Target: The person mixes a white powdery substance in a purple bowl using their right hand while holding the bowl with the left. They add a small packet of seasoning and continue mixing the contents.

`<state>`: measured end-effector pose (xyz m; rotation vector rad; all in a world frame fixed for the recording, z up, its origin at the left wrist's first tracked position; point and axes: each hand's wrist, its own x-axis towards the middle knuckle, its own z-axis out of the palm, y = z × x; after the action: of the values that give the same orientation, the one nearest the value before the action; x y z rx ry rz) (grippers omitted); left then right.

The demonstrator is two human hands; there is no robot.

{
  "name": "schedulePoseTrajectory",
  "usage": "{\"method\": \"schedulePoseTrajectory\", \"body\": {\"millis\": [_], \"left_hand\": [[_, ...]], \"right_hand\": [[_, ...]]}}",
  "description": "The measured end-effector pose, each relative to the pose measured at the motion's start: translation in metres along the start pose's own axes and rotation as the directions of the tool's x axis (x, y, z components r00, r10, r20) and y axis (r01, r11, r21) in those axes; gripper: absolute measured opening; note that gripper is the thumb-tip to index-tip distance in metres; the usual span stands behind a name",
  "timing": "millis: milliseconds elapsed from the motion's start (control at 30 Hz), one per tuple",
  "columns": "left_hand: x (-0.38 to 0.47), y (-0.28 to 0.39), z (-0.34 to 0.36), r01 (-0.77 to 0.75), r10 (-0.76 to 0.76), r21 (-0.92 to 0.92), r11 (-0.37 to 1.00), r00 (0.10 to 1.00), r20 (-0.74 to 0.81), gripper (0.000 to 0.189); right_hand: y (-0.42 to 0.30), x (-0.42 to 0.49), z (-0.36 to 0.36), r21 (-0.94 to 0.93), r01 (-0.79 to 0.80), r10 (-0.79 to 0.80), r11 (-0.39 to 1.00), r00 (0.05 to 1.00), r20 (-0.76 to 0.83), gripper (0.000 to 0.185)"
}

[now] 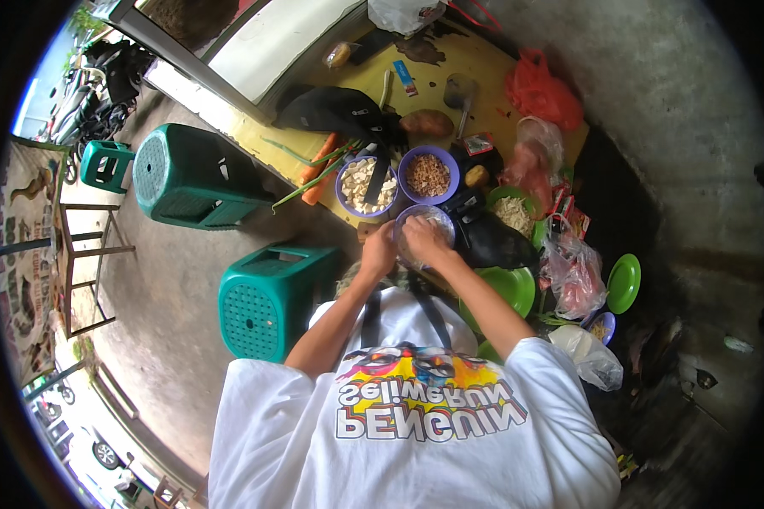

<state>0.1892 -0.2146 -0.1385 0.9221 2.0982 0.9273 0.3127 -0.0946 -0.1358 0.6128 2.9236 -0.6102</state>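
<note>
Close in front of me stands a purple bowl [452,224] with whitish contents, partly covered by my hands. My left hand [379,249] grips its left rim. The fingers of my right hand [424,238] reach down into it, and what lies between the fingertips is hidden. Just beyond, a second purple bowl [338,191] holds pale diced cubes [356,181], with a black strap hanging over it. Right of that is a third purple bowl [456,172] full of small brown pieces [428,175].
Carrots [318,168], spring onions [302,189], a black bag [331,109] and a large tuber [427,123] occupy the yellow tabletop [363,79]. Rightward are a green bowl [530,198] of pale shreds, plastic bags [573,273] and a green plate [624,283]. Green stools [254,318] stand left.
</note>
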Motion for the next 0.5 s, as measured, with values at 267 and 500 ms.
{"method": "schedulePoseTrajectory", "body": {"millis": [267,500], "left_hand": [[0.013,0.011,-0.01,-0.075,0.073,0.061,0.995,0.997,0.038,0.054],[0.02,0.023,-0.024,0.009,-0.015,0.067,0.998,0.995,0.096,0.049]], "right_hand": [[0.0,-0.014,-0.012,-0.024,0.06,-0.058,0.998,0.995,0.086,0.02],[-0.004,-0.026,0.002,-0.064,0.229,-0.227,0.971,0.973,0.047,0.024]]}}
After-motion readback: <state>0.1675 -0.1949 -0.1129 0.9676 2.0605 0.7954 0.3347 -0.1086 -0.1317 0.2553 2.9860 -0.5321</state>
